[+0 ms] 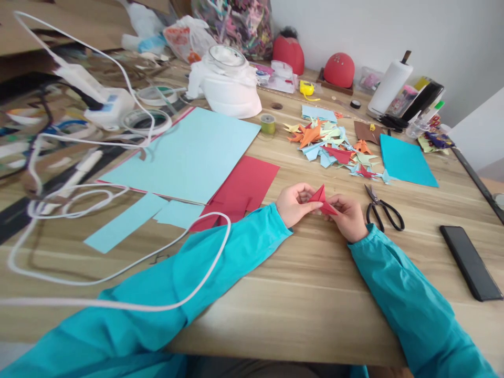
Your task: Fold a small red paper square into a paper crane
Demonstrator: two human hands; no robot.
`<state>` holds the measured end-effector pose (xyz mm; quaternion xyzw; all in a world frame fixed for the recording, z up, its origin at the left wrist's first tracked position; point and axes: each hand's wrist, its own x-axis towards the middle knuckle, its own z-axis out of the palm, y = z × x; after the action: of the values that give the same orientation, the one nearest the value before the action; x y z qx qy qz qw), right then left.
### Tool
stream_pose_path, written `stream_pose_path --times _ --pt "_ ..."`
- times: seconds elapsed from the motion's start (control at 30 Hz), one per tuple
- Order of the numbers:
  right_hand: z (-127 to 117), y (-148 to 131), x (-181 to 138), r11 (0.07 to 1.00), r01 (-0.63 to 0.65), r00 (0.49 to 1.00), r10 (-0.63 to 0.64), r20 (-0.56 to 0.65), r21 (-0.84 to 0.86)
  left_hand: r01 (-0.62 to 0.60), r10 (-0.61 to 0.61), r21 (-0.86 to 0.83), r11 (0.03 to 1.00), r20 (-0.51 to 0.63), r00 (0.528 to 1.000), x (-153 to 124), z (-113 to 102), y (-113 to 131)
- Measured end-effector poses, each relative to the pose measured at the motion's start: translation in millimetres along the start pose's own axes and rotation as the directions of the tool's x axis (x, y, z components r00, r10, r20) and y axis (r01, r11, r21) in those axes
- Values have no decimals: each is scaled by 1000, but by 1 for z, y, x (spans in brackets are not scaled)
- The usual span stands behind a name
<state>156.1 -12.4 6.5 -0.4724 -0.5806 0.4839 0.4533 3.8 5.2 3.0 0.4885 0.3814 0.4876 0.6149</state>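
Between my two hands is a small folded red paper point(321, 197), with a pointed tip standing up. My left hand point(294, 203) pinches its left side between thumb and fingers. On the other side, my right hand point(348, 216) grips the lower right point of the same paper. Some fingertips of both hands are hidden behind the folds. Just beyond them lies a heap of folded paper cranes point(334, 144) in orange, red, pale green and light blue. Black-handled scissors point(384, 209) rest right of my right hand. Flat red paper sheets point(252, 184) lie beyond my left forearm.
A large light blue sheet point(192, 152) and cut blue strips point(126, 222) lie at left. A white cable point(200, 283) loops over my left sleeve. A phone point(470, 262) is at right, a turquoise sheet point(407, 160) behind it. A thread spool point(268, 124) stands mid-table.
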Motion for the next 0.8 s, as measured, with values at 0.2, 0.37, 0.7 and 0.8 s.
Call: stream_pose_path --times 0.2,0.37,0.7,0.8 --pt "-1 -1 0 1000 3 999 -3 37 19 50 -50 -45 998 0 999 1 -1 1" --pt "-2 2 0 999 10 999 -11 46 35 65 -66 -72 995 -10 998 0 0 3" --pt "-3 2 -1 999 8 1000 -9 19 31 101 -98 -150 984 23 995 1 -1 3" --pt "-3 2 -1 1000 4 1000 -4 19 18 77 -73 -93 993 41 996 0 -1 3"
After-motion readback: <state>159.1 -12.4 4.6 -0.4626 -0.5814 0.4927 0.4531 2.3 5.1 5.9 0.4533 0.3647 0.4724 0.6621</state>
